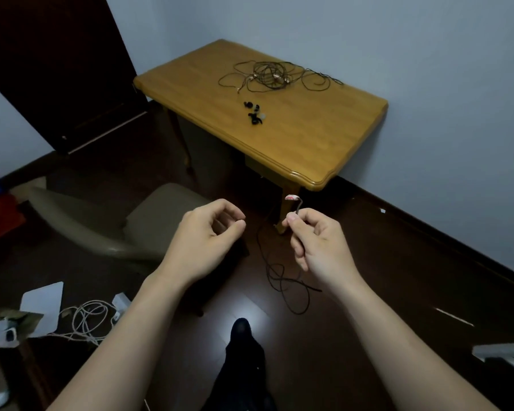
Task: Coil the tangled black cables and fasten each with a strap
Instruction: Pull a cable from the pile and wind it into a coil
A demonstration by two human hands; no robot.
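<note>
My right hand (315,241) pinches a thin black cable (282,280) just below its pale plug end (292,198), which sticks up above my fingers. The rest of that cable hangs down in loose loops over the dark floor. My left hand (204,232) is a little to the left, fingers curled with thumb near forefinger, and I see nothing in it. A tangle of black cables (275,75) lies at the far end of the wooden table (309,143). Several small black straps (253,112) lie near the table's middle.
A brown chair (137,221) stands left of the table. White cables (89,321), a white card and boxes lie on the floor at lower left. My dark shoe (244,336) is below my hands. A dark door is at the back left.
</note>
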